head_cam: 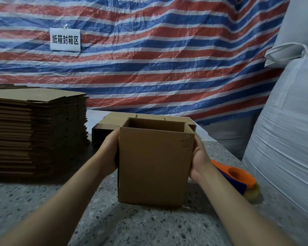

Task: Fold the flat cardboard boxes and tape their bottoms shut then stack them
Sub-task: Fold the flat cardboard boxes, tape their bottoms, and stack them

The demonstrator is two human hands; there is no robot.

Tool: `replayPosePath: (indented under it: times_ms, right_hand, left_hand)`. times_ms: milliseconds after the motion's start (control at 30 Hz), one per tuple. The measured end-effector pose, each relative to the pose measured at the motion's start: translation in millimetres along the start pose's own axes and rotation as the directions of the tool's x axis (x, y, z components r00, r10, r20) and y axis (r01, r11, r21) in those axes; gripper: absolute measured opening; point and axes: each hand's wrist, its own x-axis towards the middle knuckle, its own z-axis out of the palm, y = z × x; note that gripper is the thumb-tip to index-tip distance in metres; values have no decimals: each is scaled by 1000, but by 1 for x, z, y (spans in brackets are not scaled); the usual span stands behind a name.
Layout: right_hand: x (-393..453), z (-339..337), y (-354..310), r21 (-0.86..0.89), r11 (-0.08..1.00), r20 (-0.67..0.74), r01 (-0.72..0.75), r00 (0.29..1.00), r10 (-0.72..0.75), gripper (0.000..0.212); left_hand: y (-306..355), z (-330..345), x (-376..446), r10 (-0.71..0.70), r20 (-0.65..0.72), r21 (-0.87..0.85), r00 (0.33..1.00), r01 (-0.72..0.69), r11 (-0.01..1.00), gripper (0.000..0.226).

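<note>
Cardboard box (154, 166) stands upright and open-topped at the centre of the speckled table (43, 201). Left hand (109, 153) at 9 o'clock and right hand (199, 158) at 3 o'clock hold its sides; the fingers are hidden behind it. Tape dispenser (238, 176) lies at 3 o'clock. Folded boxes (107, 125) sit at 12 o'clock, flat cardboard stack (34, 132) at 10 o'clock.

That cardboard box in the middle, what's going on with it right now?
A person holds an erected cardboard box between the left hand and right hand, open top up, over the speckled table. Finished boxes sit behind it, a stack of flat cardboard waits at left, and an orange tape dispenser lies at right.
</note>
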Motion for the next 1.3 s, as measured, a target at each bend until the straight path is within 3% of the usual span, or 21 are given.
replayPosePath:
  times_ms: [200,300,400,567,700,900,1000,1067,1200,1300]
  right_hand:
    - [-3,-2,9,76,997,-24,23,999,-22,69]
    - [-2,-1,11,89,996,-36,27,999,-24,68]
    - [-1,-1,12,97,995,-38,23,999,-19,67]
    - [-4,-3,12,69,997,-20,32,999,-30,68]
    - [-1,-5,11,-40,999,-15,-19,1000,18,71]
    - [3,-5,5,-114,992,-30,-45,999,42,68]
    - [3,-4,3,-121,992,-46,-38,998,33,43]
    - [1,-3,3,-79,997,-66,22,997,-28,21]
    - [-4,-3,-1,-48,992,-65,120,990,-123,23]
    - [-6,-5,-1,-83,991,-37,105,993,-108,21]
  left_hand:
    - [-8,1,-2,-14,40,35,999,12,999,44]
    - [-3,5,-3,-35,-18,-5,999,35,999,14]
    - [-4,3,2,-24,-122,-72,992,15,997,29]
    - [-8,-6,-1,49,109,50,993,-55,997,17]
    - [-8,-6,-2,57,120,36,991,-62,997,23]
    - [-9,-2,-6,98,18,94,995,-100,991,39]
    - [-5,4,-10,49,-81,49,996,-45,998,58]
    - [-3,1,-12,66,29,78,997,-68,995,65]
    - [-4,-13,-13,15,208,114,978,-40,993,87]
    - [-6,-19,-11,6,247,112,969,-35,993,76]
